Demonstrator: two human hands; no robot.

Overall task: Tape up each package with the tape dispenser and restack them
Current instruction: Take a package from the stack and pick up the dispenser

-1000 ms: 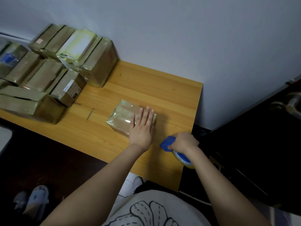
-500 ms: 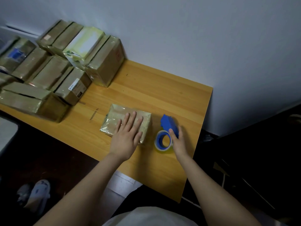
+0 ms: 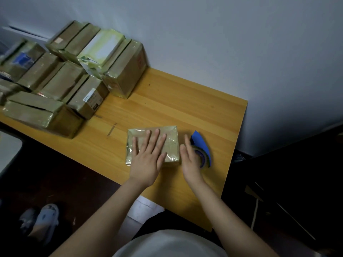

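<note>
A small flat package (image 3: 171, 143) wrapped in shiny tape lies on the wooden table (image 3: 176, 101) near its front edge. My left hand (image 3: 148, 156) presses flat on top of it with the fingers spread. The blue tape dispenser (image 3: 202, 147) lies on the table just right of the package. My right hand (image 3: 189, 160) sits between package and dispenser, fingers straight, its edge against the package's right side and partly covering the tape roll.
A pile of taped brown packages (image 3: 70, 80) fills the table's left and back, against the grey wall. The table's right edge (image 3: 235, 149) drops to a dark floor. Feet in white sandals (image 3: 44, 217) stand at lower left.
My right hand set the dispenser down on the table, let go of it and moved left against the package. The left hand stays flat on the package, which has turned a little.
</note>
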